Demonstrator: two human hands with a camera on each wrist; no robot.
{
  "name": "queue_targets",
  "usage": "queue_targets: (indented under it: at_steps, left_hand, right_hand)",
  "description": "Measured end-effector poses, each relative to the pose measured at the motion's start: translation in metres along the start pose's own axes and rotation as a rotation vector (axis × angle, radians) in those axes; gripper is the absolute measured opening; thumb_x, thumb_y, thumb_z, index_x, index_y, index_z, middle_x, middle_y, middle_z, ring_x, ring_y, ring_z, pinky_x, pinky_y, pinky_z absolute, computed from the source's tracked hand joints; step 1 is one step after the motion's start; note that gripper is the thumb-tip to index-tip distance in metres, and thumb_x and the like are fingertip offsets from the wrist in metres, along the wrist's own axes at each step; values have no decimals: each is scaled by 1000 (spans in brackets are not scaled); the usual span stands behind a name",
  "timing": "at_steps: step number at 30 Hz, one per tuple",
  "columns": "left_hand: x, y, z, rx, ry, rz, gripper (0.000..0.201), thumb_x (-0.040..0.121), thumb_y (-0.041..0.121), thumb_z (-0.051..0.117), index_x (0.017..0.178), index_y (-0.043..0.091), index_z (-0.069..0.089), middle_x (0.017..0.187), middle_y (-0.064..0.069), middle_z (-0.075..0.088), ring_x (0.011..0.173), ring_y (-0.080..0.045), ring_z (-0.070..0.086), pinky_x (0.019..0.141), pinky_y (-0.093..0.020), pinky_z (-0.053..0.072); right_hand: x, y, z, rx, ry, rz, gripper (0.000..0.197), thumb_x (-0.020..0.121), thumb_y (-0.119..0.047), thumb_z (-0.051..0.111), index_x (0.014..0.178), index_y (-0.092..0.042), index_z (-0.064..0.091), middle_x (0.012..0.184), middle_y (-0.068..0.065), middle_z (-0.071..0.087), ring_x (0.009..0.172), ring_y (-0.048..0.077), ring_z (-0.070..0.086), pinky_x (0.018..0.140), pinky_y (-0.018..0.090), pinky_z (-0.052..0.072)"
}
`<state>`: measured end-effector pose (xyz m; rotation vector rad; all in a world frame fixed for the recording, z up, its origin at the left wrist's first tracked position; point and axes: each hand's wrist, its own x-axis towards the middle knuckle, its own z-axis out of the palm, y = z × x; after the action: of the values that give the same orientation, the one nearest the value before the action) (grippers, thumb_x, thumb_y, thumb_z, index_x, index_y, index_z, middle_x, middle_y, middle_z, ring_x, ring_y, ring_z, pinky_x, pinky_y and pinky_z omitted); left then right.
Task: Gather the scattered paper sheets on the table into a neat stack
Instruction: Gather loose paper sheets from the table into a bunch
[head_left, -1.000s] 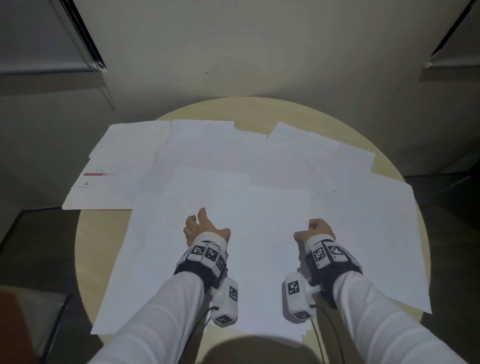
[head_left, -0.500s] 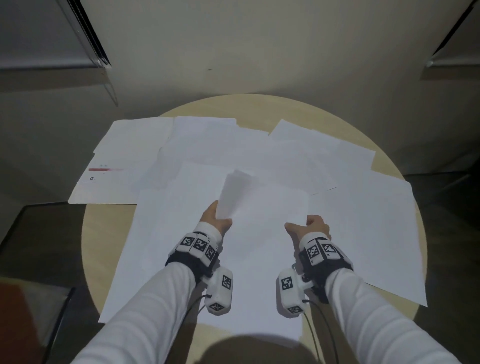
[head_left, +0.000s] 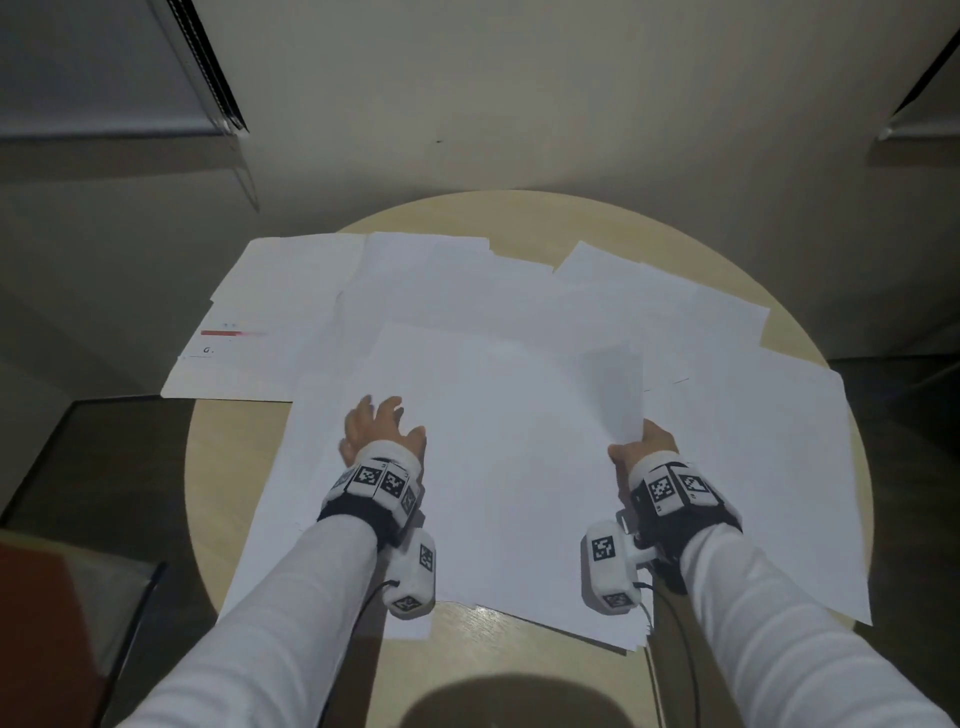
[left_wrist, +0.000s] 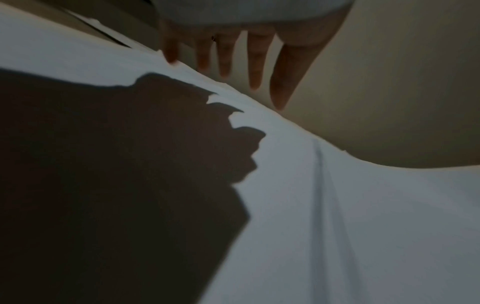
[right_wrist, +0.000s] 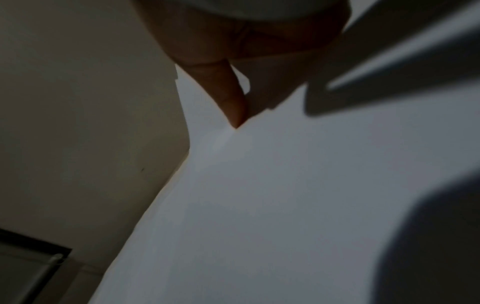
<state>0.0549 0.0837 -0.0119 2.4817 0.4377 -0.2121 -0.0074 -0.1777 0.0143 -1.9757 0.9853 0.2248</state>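
Observation:
Several white paper sheets (head_left: 498, 457) lie scattered and overlapping on a round light-wood table (head_left: 524, 213). My right hand (head_left: 641, 449) pinches a lifted sheet (head_left: 618, 395) that stands on edge above the pile at centre right. In the right wrist view the thumb (right_wrist: 228, 96) presses on that sheet (right_wrist: 285, 195). My left hand (head_left: 379, 426) hovers over the left side of the top sheet, fingers spread and holding nothing. The left wrist view shows those straight fingers (left_wrist: 254, 61) above white paper (left_wrist: 363, 216).
One sheet with a red bar and printed text (head_left: 234, 338) hangs over the table's left edge. Another sheet (head_left: 779, 483) overhangs the right edge. A beige wall (head_left: 519, 104) rises behind the table. Dark floor lies on both sides.
The left hand has let go of the sheet it was lifting and opened, moving left. The right hand has swung the lifted sheet over to the right side.

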Motion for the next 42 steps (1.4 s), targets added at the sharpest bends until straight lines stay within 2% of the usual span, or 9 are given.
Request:
queue_targets:
  at_steps: [3,8,15,18,21,28,34,39,42]
  left_hand:
    - [-2,-4,-2,154,-155,-105,34,84,37,53,118,36,52,158,-3,4,146,-28,-2,114,-51,11]
    - [-13,0,2,279,-210,-79,35,84,40,49,119,40,47,152,-7,14,139,-31,13,105,-47,24]
    - [-4,16,-15,73,-202,-215,74,77,36,62,140,19,26,123,-11,53,105,-28,53,91,-36,41]
    - [-7,20,-16,-69,-217,-173,33,75,24,63,105,12,57,83,-7,61,66,-23,55,62,-25,45]
    - [-11,19,-12,-121,-225,-58,17,75,17,64,87,15,52,78,-5,56,68,-25,52,52,-17,37]
    - [-12,20,-24,-613,-384,-77,70,52,25,71,116,14,45,105,-7,53,86,-24,54,70,-26,42]
    - [-12,19,-29,-697,-576,13,76,28,29,65,99,6,53,82,-6,54,76,-21,52,70,-27,42]
    - [-15,37,-48,-759,-621,-50,24,58,-3,64,71,11,48,36,7,59,35,1,57,57,-23,41]
    - [-19,38,-47,-835,-593,-64,30,89,-7,47,69,14,55,33,8,58,30,5,55,46,-16,47]
  right_hand:
    - [12,7,-3,-65,46,143,27,84,1,56,110,4,59,97,21,58,84,27,50,90,36,46]
    - [11,8,1,-43,43,206,26,81,-4,59,61,-10,44,87,15,56,81,29,52,79,32,44]
    - [1,-2,15,-43,-31,127,13,78,-7,60,88,-6,52,86,15,57,78,31,56,73,31,45]
    - [-3,-3,19,-1,-52,116,14,76,-5,59,87,-7,52,81,14,57,76,32,56,72,32,45]
    - [-8,-2,20,111,-43,111,10,71,-1,59,72,-7,52,61,8,47,65,27,46,63,29,39]
    - [-8,-2,4,364,-59,273,27,66,-1,59,42,-9,49,33,1,31,49,20,29,58,30,37]
    - [-1,7,4,500,-128,285,23,37,-16,57,20,-10,41,46,0,27,49,17,22,55,24,24]
    - [-14,2,4,657,-195,239,36,63,-12,54,28,-12,44,35,0,36,27,15,34,53,24,28]
    - [-15,4,14,850,-213,188,13,65,-4,50,54,-8,45,58,4,52,65,20,53,85,33,39]
